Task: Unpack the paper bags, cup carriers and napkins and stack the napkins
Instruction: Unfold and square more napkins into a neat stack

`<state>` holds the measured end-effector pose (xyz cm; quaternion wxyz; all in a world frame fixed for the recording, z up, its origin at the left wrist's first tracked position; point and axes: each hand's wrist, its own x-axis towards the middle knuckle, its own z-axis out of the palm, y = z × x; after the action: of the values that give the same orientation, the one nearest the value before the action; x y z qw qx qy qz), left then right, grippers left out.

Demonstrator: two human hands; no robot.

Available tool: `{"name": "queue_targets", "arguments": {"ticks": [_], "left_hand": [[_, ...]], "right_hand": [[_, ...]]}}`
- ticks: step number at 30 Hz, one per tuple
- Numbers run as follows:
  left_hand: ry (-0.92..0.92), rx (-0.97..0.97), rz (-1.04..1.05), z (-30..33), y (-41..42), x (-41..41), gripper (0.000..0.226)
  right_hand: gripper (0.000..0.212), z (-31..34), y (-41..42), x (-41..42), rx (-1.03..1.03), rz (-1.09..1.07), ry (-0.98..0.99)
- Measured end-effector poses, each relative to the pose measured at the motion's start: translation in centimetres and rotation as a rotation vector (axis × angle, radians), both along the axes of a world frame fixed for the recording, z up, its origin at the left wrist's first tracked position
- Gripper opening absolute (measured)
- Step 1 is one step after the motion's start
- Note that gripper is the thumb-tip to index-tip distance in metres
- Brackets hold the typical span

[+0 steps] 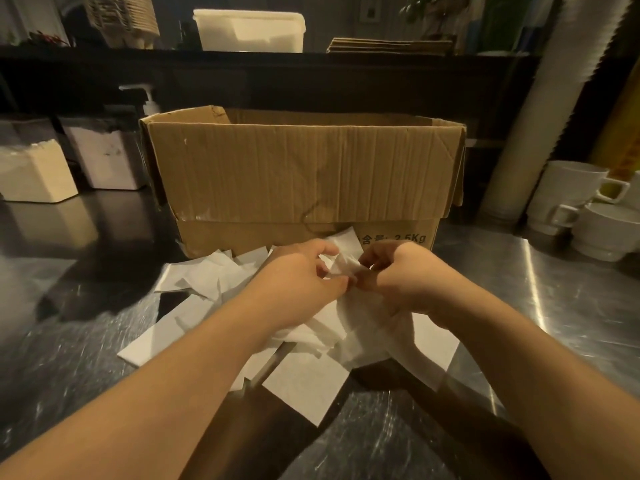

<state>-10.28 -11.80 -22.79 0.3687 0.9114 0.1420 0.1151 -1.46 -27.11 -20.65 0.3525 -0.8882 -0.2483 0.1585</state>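
Your left hand [301, 278] and right hand [398, 275] meet just in front of the open cardboard box [304, 174] at the middle of the steel surface [554, 306], each with curled fingers pinching the same crumpled white napkin [341, 263] between them. Beneath and around your wrists, loose napkins [304, 382] lie scattered and overlapping, unstacked, spreading from the box's foot toward the surface's near edge. White mugs [575, 192] stand stacked at the right edge; pale containers [34, 174] stand at the left edge.
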Motion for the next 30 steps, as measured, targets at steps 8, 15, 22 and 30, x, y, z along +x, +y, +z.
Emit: {"name": "queue_targets", "arguments": {"ticks": [8, 15, 22, 30], "left_hand": [[-0.058, -0.372, -0.039, 1.6, -0.1, -0.3, 0.025], [0.144, -1.106, -0.509, 2.2, 0.8, -1.0, 0.062], [0.241, -1.279, -0.438, 1.8, -0.2, -0.7, 0.058], [0.237, -1.337, -0.406, 1.6, -0.5, -0.7, 0.039]], "right_hand": [[0.006, 0.3, -1.0, -0.2, 0.514, 0.097, 0.021], [0.018, 1.3, -1.9, -0.6, 0.719, 0.315, 0.183], [0.015, 0.2, -0.7, -0.9, 0.523, 0.146, -0.011], [0.013, 0.0, -0.6, -0.9, 0.593, 0.117, -0.108]]}}
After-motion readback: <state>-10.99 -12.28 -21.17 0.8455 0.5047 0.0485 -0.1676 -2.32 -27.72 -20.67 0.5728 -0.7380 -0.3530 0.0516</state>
